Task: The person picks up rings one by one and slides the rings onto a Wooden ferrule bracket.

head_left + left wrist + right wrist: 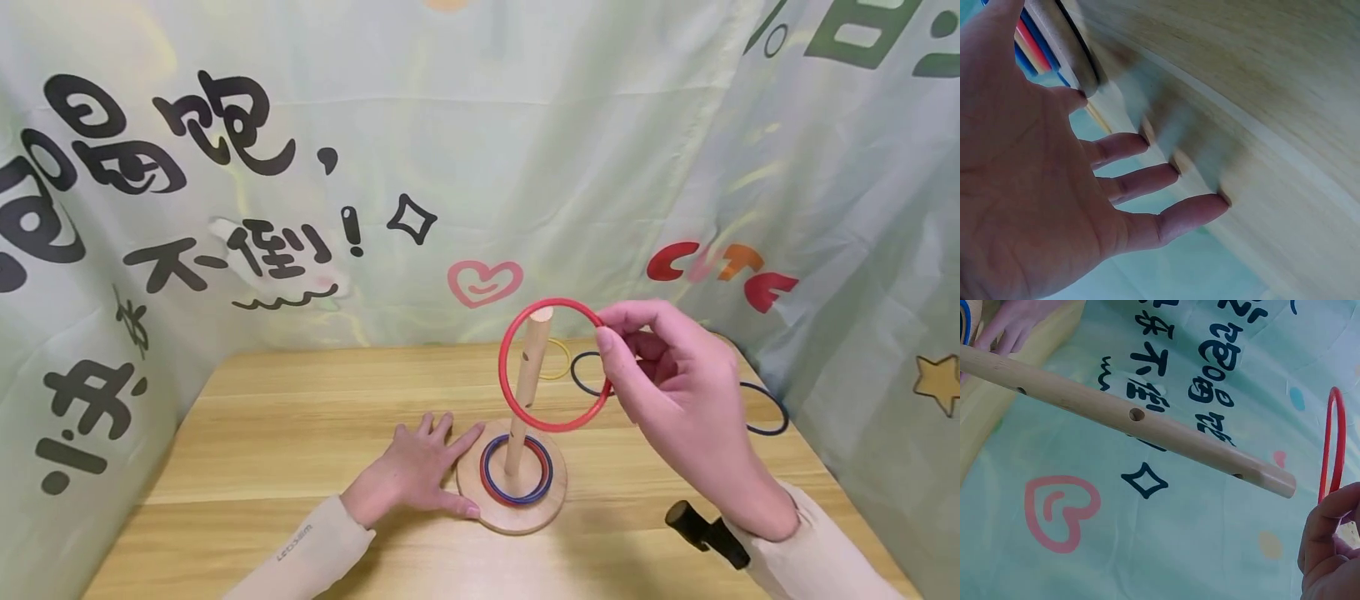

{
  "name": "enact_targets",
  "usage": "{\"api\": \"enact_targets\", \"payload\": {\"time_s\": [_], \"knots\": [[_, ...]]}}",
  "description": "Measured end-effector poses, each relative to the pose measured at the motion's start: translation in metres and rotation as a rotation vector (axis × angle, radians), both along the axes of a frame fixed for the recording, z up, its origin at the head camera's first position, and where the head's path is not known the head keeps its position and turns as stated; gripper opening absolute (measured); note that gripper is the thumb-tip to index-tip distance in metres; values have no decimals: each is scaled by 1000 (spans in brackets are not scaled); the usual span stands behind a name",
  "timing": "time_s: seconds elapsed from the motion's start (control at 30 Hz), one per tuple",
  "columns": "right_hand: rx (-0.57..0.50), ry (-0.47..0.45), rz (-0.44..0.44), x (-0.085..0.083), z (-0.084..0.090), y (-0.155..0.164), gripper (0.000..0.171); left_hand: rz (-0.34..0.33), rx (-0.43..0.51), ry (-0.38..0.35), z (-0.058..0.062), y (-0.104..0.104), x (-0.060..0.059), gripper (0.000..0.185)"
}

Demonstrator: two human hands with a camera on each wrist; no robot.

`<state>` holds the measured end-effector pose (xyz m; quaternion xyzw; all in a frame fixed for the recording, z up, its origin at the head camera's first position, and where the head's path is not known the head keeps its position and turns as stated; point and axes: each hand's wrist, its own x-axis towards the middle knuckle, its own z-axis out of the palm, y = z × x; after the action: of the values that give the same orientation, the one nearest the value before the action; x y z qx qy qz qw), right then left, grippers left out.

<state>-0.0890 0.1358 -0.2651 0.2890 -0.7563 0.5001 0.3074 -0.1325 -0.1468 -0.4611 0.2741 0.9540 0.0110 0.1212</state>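
A wooden peg (527, 379) stands upright on a round wooden base (513, 517), with a red and a blue ring (517, 493) lying around its foot. My right hand (667, 383) pinches a red ring (551, 365) by its right edge, held tilted at the peg's top. In the right wrist view the peg (1129, 419) crosses the frame and the red ring (1333, 444) shows above my fingers (1325, 537). My left hand (420, 471) lies flat on the table with straight fingers, its thumb against the base's left rim; its fingers (1147, 181) spread over the wood in the left wrist view.
On the wooden table (300, 433) behind the peg lie a yellow ring (557, 360), a black ring (588, 373) and a dark blue ring (765, 410) at the right. Printed cloth (450, 167) walls the table at the back and sides. A black strap piece (705, 533) sits at my right wrist.
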Motion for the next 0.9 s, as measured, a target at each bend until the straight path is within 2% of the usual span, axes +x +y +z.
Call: {"api": "enact_targets", "payload": {"time_s": [0.17, 0.33, 0.47, 0.67, 0.9], "knots": [[29, -78, -54, -11, 1, 0, 17, -2, -3, 3, 0, 0, 0, 119], [36, -197, -44, -24, -12, 3, 14, 1, -5, -4, 1, 0, 0, 119], [43, -307, -29, -32, -32, 3, 11, -3, -2, -3, 1, -1, 1, 119], [74, -409, -13, -40, -63, 1, 6, 3, -7, -3, -1, -1, 1, 119], [120, -540, 16, -42, -108, -1, 3, 4, -7, -12, -1, -1, 1, 119]]}}
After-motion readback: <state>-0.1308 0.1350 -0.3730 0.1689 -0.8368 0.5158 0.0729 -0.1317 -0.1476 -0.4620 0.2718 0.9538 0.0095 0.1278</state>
